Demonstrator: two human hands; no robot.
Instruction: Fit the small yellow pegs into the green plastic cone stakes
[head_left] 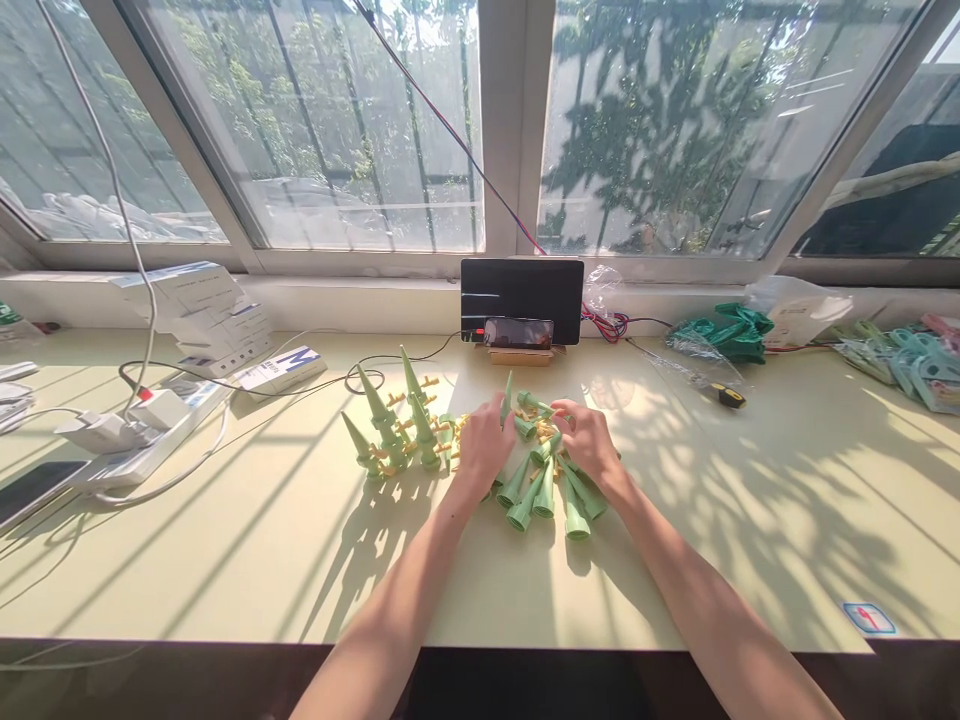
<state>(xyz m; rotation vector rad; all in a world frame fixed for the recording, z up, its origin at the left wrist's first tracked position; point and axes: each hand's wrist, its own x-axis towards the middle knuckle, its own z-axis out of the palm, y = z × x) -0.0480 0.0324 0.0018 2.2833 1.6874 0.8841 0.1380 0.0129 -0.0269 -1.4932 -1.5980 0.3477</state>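
Observation:
A heap of green plastic cone spikes [544, 490] lies on the pale yellow table [247, 540], mixed with small yellow connector pieces [541, 430]. My left hand [484, 445] rests on the left side of the heap, fingers curled around a green cone. My right hand [589, 440] is at the heap's right top, fingers bent and pinching a green piece. To the left, several assembled green cones [394, 425] stand upright with yellow pieces on them.
A black screen [522, 298] with a phone [517, 333] on a wooden stand sits at the window sill. A power strip [142, 425] with cables lies at left, stacked boxes [199, 310] behind it. Green bags [724, 333] and packaged items [911, 365] are at right.

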